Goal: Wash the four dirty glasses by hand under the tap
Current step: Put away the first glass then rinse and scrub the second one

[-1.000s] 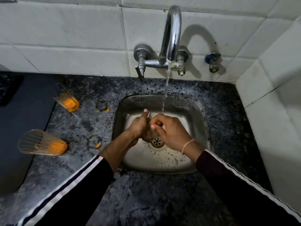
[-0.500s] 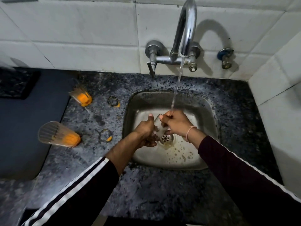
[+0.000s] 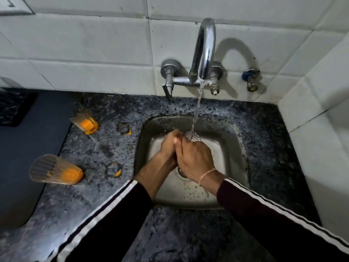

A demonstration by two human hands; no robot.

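Note:
Over the steel sink (image 3: 234,140) both hands hold one clear glass (image 3: 192,136), whose rim shows just past my fingers under the running water. My left hand (image 3: 169,146) grips it from the left and my right hand (image 3: 196,159) wraps over it from the right; most of the glass is hidden. The chrome tap (image 3: 204,52) pours a thin stream onto the rim. Two dirty glasses with orange residue stand on the counter at the left: one far (image 3: 84,121), one near (image 3: 54,170).
Two orange-stained ring marks (image 3: 124,128) (image 3: 113,169) lie on the speckled granite counter (image 3: 188,233) between the glasses and the sink. A dark grey surface (image 3: 22,157) lies at the far left. White tiled walls close in behind and at the right, with a small valve (image 3: 251,81).
My hands have closed together around the glass and lifted its rim into the stream. The view has shifted, so the tap and sink sit further right and lower.

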